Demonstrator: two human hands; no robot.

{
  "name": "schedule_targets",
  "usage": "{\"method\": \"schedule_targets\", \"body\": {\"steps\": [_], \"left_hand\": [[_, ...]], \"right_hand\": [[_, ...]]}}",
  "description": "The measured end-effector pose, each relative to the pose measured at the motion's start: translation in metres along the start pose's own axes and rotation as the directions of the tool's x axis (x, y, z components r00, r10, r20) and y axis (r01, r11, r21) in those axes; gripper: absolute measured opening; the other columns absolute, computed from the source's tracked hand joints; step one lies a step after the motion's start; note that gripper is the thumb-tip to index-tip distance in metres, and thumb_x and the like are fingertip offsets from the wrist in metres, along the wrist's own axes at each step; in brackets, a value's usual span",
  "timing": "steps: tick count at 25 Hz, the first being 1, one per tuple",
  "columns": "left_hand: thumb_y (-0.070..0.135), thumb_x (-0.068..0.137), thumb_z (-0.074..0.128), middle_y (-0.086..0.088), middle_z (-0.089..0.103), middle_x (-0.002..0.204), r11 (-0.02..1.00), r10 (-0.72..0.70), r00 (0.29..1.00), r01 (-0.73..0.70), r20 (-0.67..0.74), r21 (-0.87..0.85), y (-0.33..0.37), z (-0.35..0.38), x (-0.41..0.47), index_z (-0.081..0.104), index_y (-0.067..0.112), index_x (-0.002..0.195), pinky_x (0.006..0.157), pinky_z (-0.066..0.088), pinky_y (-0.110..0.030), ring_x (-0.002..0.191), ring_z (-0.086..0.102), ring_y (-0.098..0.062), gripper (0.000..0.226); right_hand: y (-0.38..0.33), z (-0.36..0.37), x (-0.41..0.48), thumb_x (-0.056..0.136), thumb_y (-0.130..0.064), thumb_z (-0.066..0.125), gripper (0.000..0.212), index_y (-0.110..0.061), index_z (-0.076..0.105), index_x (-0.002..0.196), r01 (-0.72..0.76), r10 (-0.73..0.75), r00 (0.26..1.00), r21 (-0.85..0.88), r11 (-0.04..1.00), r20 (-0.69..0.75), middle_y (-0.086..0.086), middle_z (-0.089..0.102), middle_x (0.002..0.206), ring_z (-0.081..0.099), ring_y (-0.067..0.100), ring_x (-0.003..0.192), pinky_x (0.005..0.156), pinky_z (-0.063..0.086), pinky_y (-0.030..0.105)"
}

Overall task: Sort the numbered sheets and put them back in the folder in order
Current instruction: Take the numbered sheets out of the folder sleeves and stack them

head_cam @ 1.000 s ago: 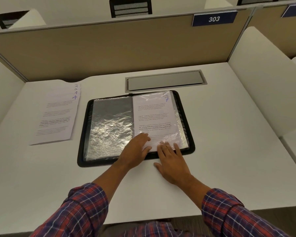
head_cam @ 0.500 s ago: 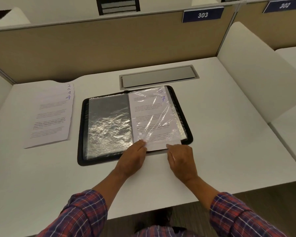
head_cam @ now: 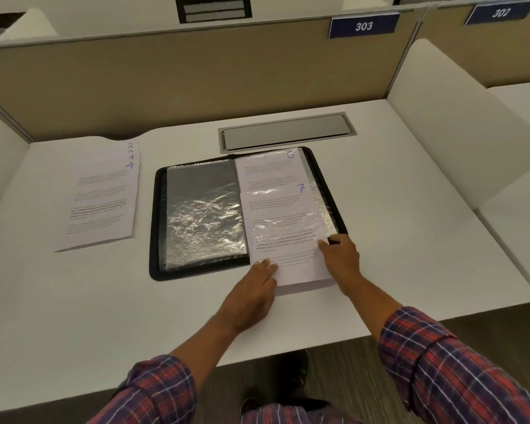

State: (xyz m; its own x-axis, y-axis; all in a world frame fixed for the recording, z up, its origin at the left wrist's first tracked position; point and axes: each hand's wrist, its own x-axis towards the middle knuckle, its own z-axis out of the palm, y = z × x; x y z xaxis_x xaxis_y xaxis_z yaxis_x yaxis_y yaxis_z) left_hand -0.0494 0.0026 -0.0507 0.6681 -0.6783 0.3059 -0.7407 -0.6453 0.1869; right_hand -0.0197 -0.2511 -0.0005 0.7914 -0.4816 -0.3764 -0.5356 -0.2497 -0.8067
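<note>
A black folder (head_cam: 158, 228) lies open in the middle of the white tabletop (head_cam: 410, 240), its clear plastic pockets crinkled and shiny. The left page holds an empty pocket. On the right page sit 2 printed sheets: the sheet marked 6 (head_cam: 266, 166) lies at the far end, and the sheet marked 7 (head_cam: 288, 215) overlaps it nearer the person. The upper part of the sheet marked 7 lies under wrinkled plastic, while its lower end sticks out past the folder's near edge onto the tabletop.

The left hand (head_cam: 251, 295) lies with its fingers straight and flat on the lower left corner of the sheet marked 7; the thumb is hidden, so I cannot tell whether it reaches underneath. The right hand (head_cam: 340, 258) grasps the right edge of the same sheet, thumb on top and fingers curled beside the folder's near right corner. Both arms wear red and blue plaid sleeves (head_cam: 459, 371).

Well apart to the left lies a fanned stack of sheets (head_cam: 101, 197); its top sheet is marked 4, with more blue numbers showing above. Behind the folder is a grey metal hatch (head_cam: 288, 131), set in the tabletop. A beige partition (head_cam: 196, 78) carries blue labels reading 303 (head_cam: 363, 26) and 302 (head_cam: 501, 13).
</note>
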Motion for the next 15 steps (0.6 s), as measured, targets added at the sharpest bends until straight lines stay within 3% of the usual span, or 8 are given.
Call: {"method": "schedule_targets", "body": {"steps": [6, 9, 13, 15], "left_hand": [[0.016, 0.097, 0.058, -0.021, 0.057, 0.147, 0.996, 0.080, 0.992, -0.083, 0.100, 0.032, 0.029, -0.005, -0.026, 0.070, 0.005, 0.113, 0.121, 0.035, -0.057, 0.142, 0.049, -0.039, 0.022], [0.020, 0.098, 0.053, -0.017, 0.056, 0.150, 0.994, 0.104, 0.983, -0.109, 0.152, 0.020, 0.042, -0.010, -0.040, 0.069, 0.010, 0.114, 0.121, 0.034, -0.056, 0.145, 0.046, -0.035, 0.024], [0.024, 0.099, 0.060, -0.013, 0.055, 0.152, 0.985, 0.118, 0.971, -0.087, 0.208, -0.152, 0.046, -0.025, -0.049, 0.068, 0.012, 0.113, 0.124, 0.034, -0.048, 0.147, 0.045, -0.027, 0.020], [0.033, 0.100, 0.063, -0.007, 0.059, 0.149, 0.953, 0.024, 0.985, 0.029, 0.171, -0.301, 0.044, -0.030, -0.052, 0.070, 0.016, 0.113, 0.121, 0.037, -0.040, 0.143, 0.049, -0.020, 0.023]], "right_hand": [[0.002, -0.009, 0.006, 0.095, -0.032, 0.075, 0.017, -0.019, 0.069, 0.104, -0.031, 0.027, 0.999, 0.084, 0.996, 0.041, -0.006, 0.069, 0.098, 0.066, 0.017, 0.093, 0.078, 0.051, 0.032], [0.003, -0.011, 0.006, 0.093, -0.028, 0.078, 0.011, -0.018, 0.073, 0.096, -0.042, 0.034, 0.996, 0.093, 0.995, 0.087, -0.002, 0.073, 0.097, 0.071, 0.023, 0.095, 0.086, 0.060, 0.040], [0.003, -0.012, 0.000, 0.092, -0.016, 0.078, 0.007, -0.020, 0.074, 0.090, -0.064, 0.047, 0.988, 0.113, 0.992, 0.146, 0.006, 0.077, 0.100, 0.075, 0.029, 0.092, 0.089, 0.063, 0.049], [0.002, -0.011, -0.007, 0.093, -0.010, 0.075, 0.014, -0.023, 0.072, 0.088, -0.054, 0.038, 0.986, 0.094, 0.994, 0.163, 0.006, 0.076, 0.100, 0.075, 0.029, 0.092, 0.088, 0.063, 0.049]]}}
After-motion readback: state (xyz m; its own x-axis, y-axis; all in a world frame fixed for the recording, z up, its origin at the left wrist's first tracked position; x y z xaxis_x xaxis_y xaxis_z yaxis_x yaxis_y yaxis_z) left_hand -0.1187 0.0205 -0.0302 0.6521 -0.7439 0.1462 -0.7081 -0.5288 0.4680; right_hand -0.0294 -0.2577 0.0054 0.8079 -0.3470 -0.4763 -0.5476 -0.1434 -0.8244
